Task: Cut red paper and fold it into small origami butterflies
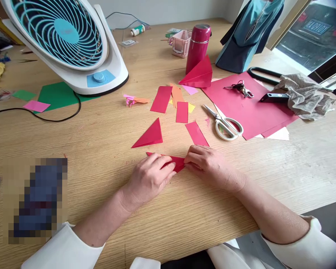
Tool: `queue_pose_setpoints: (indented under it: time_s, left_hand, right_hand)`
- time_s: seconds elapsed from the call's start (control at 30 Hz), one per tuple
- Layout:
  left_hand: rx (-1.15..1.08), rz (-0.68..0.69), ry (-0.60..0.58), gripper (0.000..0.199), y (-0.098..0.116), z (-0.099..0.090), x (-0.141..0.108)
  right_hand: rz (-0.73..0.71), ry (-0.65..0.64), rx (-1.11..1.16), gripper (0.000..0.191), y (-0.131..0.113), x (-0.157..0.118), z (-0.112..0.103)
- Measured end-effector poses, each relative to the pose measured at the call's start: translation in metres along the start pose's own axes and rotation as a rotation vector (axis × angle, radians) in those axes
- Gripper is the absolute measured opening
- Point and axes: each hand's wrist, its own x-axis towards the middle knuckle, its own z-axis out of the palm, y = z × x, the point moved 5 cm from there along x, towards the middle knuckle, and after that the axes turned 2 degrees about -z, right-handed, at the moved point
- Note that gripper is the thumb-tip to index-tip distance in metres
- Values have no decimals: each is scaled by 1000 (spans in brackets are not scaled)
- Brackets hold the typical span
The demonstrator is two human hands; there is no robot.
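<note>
On the wooden table in front of me lies a small folded piece of red paper (179,163), partly hidden under my fingers. My left hand (152,173) rests over its left and middle part, fingers curved together and holding it against the table. At the right corner, the bent fingertips of my right hand (210,164) pinch the paper. Just beyond is a folded red paper triangle (150,135). A red paper strip (197,133) lies right behind my right hand, and more red rectangles (161,99) lie farther back.
White-handled scissors (225,125) lie to the right, beside large red sheets (238,106) bearing keys and a crumpled tissue (305,95). A fan (64,41) stands back left. A red flask (198,45) and a blue bag (240,48) stand behind. A blurred dark object (40,198) is at left.
</note>
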Motion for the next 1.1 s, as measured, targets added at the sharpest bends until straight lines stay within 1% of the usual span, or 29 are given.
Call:
queue_pose_setpoints:
  time_s: [0.13, 0.23, 0.33, 0.47, 0.57, 0.7, 0.83, 0.97, 1.1]
  left_hand:
    - [-179, -129, 39, 14, -8, -2, 2]
    - [-260, -230, 30, 19, -14, -1, 6]
    - [-274, -305, -3, 21, -19, 1, 10]
    - [-244, -362, -39, 16, -25, 3, 14]
    - [-201, -366, -83, 14, -28, 3, 18]
    - [-168, -360, -185, 15, -30, 1, 26]
    - [-116, -362, -271, 21, -27, -1, 30]
    - [-111, -363, -283, 23, -27, -1, 29]
    - [-228, -341, -256, 12, -30, -3, 28]
  right_hand:
    - [96, -11, 96, 19, 5, 1, 1]
    - [136, 4, 131, 17, 6, 1, 2]
    - [166, 24, 139, 15, 6, 1, 3]
    - [217, 33, 147, 13, 8, 2, 5]
    - [246, 41, 140, 12, 8, 3, 7]
    - [270, 59, 133, 11, 8, 4, 8]
    - [285, 68, 132, 10, 7, 4, 7]
    - [283, 40, 162, 9, 8, 3, 5]
    - [277, 39, 213, 9, 9, 0, 1]
